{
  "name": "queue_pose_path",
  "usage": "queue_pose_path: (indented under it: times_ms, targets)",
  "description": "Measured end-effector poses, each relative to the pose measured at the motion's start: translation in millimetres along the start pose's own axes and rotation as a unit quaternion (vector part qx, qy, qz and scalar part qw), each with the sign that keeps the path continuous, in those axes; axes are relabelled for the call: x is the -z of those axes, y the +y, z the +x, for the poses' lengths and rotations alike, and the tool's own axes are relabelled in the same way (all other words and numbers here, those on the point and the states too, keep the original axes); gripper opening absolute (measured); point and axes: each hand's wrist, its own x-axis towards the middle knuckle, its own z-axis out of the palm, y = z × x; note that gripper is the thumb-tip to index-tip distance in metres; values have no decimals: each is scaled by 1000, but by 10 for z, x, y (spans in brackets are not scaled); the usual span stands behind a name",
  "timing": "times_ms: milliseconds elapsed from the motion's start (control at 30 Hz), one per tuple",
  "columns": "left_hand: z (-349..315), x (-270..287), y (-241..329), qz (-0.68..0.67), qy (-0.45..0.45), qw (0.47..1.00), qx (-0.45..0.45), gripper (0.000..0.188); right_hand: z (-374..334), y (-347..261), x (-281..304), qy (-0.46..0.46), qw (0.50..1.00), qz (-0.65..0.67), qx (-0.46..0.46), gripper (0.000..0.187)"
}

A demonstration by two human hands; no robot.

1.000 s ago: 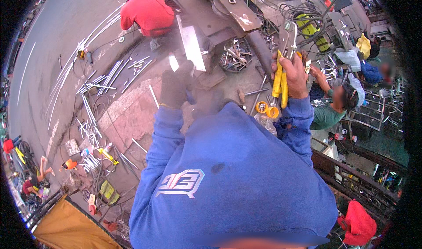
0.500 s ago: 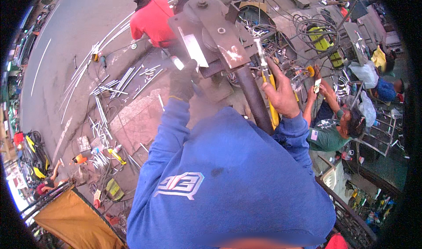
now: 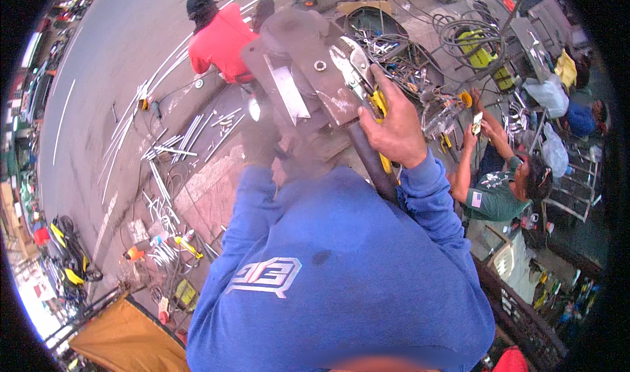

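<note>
My right hand is closed around locking pliers with yellow grips. Their silvery jaws lie over the right side of a brown steel bending tool or shear, which has thick plates and a bolt; I cannot tell whether they touch it. A dark bar runs from the tool toward my body. To the left of the tool, my gloved left hand is smeared by motion. A shiny metal piece shows at its fingers, seemingly held; its full shape is hidden.
Cut metal tubes lie on the ground at left. A person in red is beyond the tool; another in green sits at right, holding a small object. Coiled cables and a green machine stand far right.
My right hand has moved left and raised the locking pliers, turning their jaws broadside over the tool's plate. My gloved left hand has shifted slightly toward me. The whole view has tilted a little.
</note>
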Motion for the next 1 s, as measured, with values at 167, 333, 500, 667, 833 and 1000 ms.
queue_pose_path:
  times_ms: [167,333,500,667,833,1000]
  targets:
    - [275,595,-309,-23,-84,995,-44,43,-36,-122,-210,18,996,-77,-36,70]
    - [892,1210,-465,258,-68,956,-125,41,-35,-241,-676,47,949,-295,-104,68]
    - [1347,1817,-362,123,-95,983,-101,32,23,-263,-767,56,945,-268,-180,67]
    - [1706,2008,-238,70,-98,990,-76,26,-46,-298,-687,83,950,-249,-170,82]
    - [1893,1875,-68,68,-94,990,-85,25,-175,-453,-650,113,907,-316,-256,88]
    - [2073,1833,74,80,-179,973,-119,26,-437,-665,-478,249,912,-187,-269,67]
